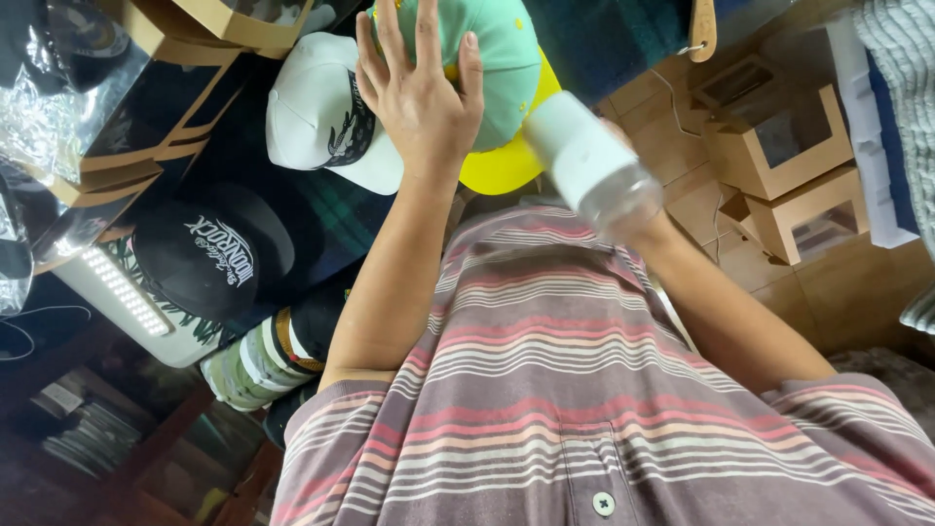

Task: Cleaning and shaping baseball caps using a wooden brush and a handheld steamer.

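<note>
My left hand (421, 97) is raised with fingers spread, flat against a mint green cap (506, 58) that lies over a yellow cap (506, 166). My right hand (617, 131) is almost fully hidden behind a white cylindrical container with a clear end (589, 161), which it grips and points toward the camera, just right of the green cap. A white cap with a black graphic (312, 112) lies directly left of my left hand. My striped shirt (565, 390) fills the lower part of the view.
A black cap with white lettering (209, 253) and a stack of caps (258, 365) lie at the left, beside a white light bar (117, 287). Windowed cardboard boxes (779, 136) stand at the right. Plastic-wrapped items (58, 88) sit at the upper left.
</note>
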